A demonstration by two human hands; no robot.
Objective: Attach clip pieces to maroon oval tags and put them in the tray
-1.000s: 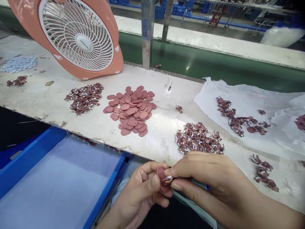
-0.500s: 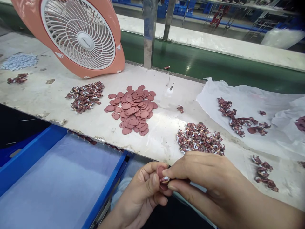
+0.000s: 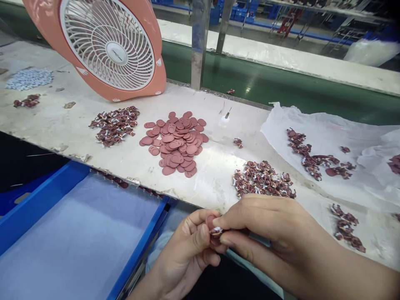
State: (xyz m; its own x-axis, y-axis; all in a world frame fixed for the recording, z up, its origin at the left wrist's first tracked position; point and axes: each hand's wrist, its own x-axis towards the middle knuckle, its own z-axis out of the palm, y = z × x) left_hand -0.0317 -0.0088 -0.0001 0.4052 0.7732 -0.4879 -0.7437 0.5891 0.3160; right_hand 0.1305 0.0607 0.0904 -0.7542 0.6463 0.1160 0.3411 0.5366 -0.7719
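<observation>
Left hand point(image 3: 191, 245): holding a red-brown oval disc point(image 3: 210, 221) by its edge, thumb in front, other fingers curling behind; grip closed.
Right hand point(image 3: 275, 233): pinching a small brown-and-white figurine point(image 3: 216, 232) between thumb and forefinger, nearly closed; exact contact hiding under the fingertips.
Disc + figurine: meeting between the two hands, just off the near edge of the table point(image 3: 214, 177), not resting on it.
Change at fingertips: figurine is now sitting further in over the disc face than a second ago; less bare disc is showing to the left of it.
Meaning: looks like positioning or pressing is underway; neither hand is letting go, so I'm not calling it done. Can't tell whether the parts are bonding.
Green belt point(image 3: 264, 79): running, apparently; a brown piece point(image 3: 230, 91) on it is shifting rightward past the metal post point(image 3: 198, 50).
Disc pile point(image 3: 175, 143): staying put mid-table, no visible change.
Figurine piles: the near one point(image 3: 265, 179) is lying just beyond the right hand, the other point(image 3: 115, 125) left of the discs; both looking unchanged.
Fan point(image 3: 117, 53): standing tilted behind the left pile; not moving along the table.
Camera: drifting slightly, so the whole bench view is sliding right.
</observation>
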